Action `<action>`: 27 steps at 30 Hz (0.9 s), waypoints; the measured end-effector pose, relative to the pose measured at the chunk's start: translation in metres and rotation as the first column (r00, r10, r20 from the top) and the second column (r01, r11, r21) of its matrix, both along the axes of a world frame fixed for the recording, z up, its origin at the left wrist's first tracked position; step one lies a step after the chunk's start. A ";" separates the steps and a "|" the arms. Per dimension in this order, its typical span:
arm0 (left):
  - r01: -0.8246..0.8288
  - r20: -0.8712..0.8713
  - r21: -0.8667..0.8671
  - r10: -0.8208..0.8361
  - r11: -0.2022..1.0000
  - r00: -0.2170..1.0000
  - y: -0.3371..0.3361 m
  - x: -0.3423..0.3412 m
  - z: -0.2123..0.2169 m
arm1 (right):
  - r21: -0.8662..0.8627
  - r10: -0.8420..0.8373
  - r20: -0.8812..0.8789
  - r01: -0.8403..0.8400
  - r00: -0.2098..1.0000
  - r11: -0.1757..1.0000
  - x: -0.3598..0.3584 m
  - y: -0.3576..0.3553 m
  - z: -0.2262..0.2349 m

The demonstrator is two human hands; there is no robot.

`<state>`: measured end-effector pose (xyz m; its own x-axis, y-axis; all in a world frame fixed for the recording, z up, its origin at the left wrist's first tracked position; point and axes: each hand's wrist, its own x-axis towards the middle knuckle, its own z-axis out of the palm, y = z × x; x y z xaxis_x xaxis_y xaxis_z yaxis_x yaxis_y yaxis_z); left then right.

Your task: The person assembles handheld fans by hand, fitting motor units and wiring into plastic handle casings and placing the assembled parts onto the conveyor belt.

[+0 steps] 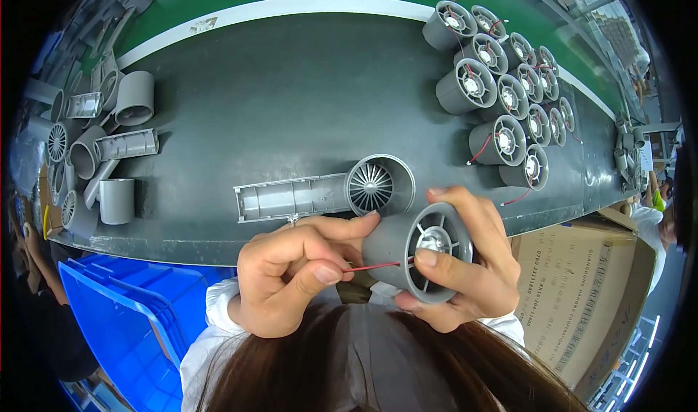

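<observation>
Close to my body, my right hand (480, 266) grips a grey cylindrical fan housing (385, 246), its thumb on the spoked end around a pale motor hub. A thin red wire (378, 266) comes out of that end. My left hand (291, 270) pinches the wire between thumb and forefinger, pulling it fairly straight to the left. Just beyond my hands, on the dark table, lies a grey plastic part (294, 198) with a long open trough-like handle and a round head (410, 186) with a radial grille inside.
Several grey housings (465, 85) with motors and red wires stand grouped at the right of the dark table (291, 106). Loose grey cylinders and handle parts (134, 96) pile up at the left. Below the table edge are blue bins (120, 317) and a cardboard box (574, 296).
</observation>
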<state>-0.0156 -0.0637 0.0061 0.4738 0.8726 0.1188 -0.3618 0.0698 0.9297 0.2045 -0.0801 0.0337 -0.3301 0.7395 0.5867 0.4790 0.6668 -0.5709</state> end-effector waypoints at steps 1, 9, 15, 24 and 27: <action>-0.003 0.021 0.011 0.003 1.000 1.000 0.000 0.000 0.000 | 0.012 -0.002 -0.012 0.002 1.000 1.000 -0.001 -0.001 -0.001; 0.040 0.099 0.030 -0.042 0.999 0.994 0.003 0.007 -0.004 | -0.028 -0.066 -0.138 0.063 0.988 0.998 0.000 -0.009 0.004; 0.077 0.045 0.194 -0.087 0.978 0.995 0.010 -0.008 0.004 | 0.084 -0.104 -0.108 0.113 0.989 0.990 -0.016 -0.007 0.006; 0.003 -0.021 0.331 0.004 0.944 1.000 0.004 0.004 0.005 | 0.271 -0.075 0.058 0.056 0.996 0.961 -0.006 -0.020 0.006; -0.077 -0.084 0.441 0.127 0.894 0.988 0.002 0.005 0.004 | 0.305 -0.073 0.099 0.039 0.992 0.952 -0.008 -0.016 0.004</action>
<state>-0.0105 -0.0616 0.0106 0.4167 0.7892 0.4511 -0.2410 -0.3825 0.8920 0.1968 -0.0962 0.0375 -0.3666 0.5527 0.7484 0.5680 0.7701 -0.2904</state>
